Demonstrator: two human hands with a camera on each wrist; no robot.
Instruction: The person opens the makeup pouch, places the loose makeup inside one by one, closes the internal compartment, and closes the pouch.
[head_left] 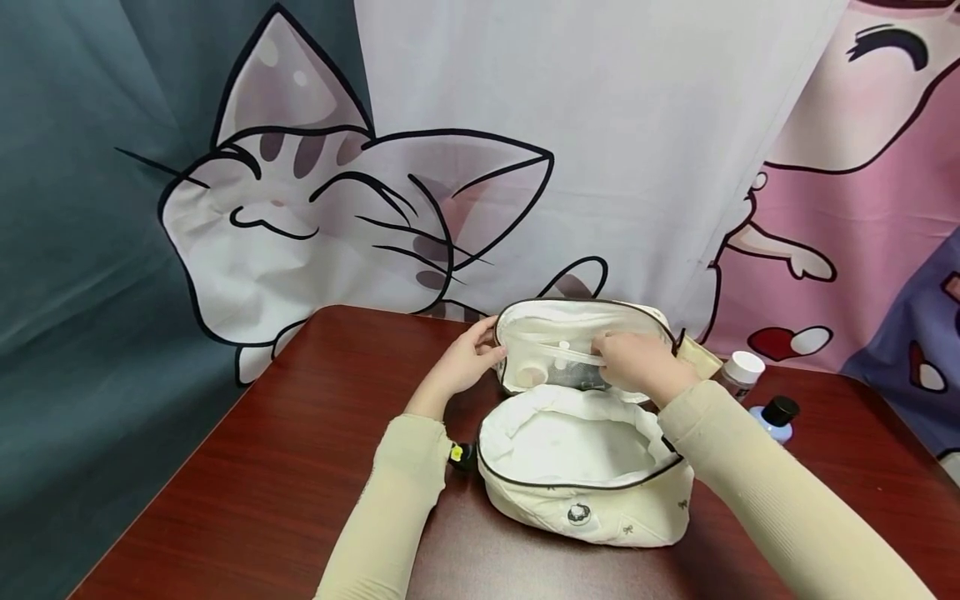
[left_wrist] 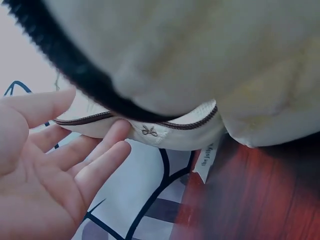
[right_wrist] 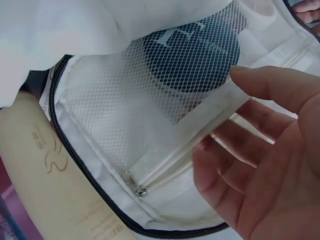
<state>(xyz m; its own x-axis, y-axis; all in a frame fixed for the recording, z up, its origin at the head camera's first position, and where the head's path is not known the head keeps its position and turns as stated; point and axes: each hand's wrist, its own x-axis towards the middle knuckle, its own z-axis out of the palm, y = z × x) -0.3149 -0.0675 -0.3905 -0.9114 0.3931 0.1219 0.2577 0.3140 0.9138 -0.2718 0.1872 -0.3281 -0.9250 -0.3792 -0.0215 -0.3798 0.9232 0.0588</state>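
Observation:
A cream cosmetic bag (head_left: 585, 521) stands unzipped on the table, its lid (head_left: 577, 310) tipped up at the back. My left hand (head_left: 467, 360) holds the lid's left edge, the thumb in front and fingers behind; the left wrist view shows fingertips touching the outside. At the lid's inner mesh pocket (right_wrist: 105, 115), my right hand (head_left: 637, 364) curls its fingers at the zipped edge, thumb over the strip. Behind the mesh lies a dark round case (right_wrist: 192, 57) with pale lettering. A small round beige item (head_left: 532, 376) also shows there. The bag's main compartment shows its white lining.
Right of the lid stand a cream tube (head_left: 699, 357), a white-capped bottle (head_left: 743, 369) and a blue bottle with a black cap (head_left: 777, 417). A small black item with a yellow flower (head_left: 458, 454) is by the bag's left side. A cartoon-print curtain (head_left: 637, 125) hangs behind the table.

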